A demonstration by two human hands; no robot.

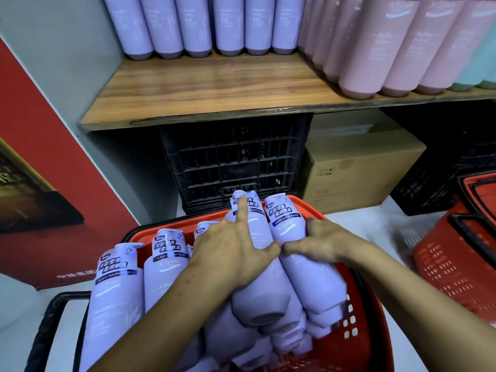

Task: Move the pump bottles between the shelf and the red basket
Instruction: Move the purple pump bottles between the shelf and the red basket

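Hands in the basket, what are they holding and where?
Left hand and right hand each grip a lavender pump bottle around mid-body, atop the red basket.

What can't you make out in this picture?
- Head view: tops of the shelf bottles, cut off by the upper edge.
- Bottles at the bottom of the red basket, buried under others and both arms.
- Left hand and right hand: their grip underneath is hidden.
- Cardboard box markings: too small.

Lilac pump bottles (pixel 303 253), red basket (pixel 357 331), wood-grain shelf (pixel 214 87), blk crate (pixel 233 159)
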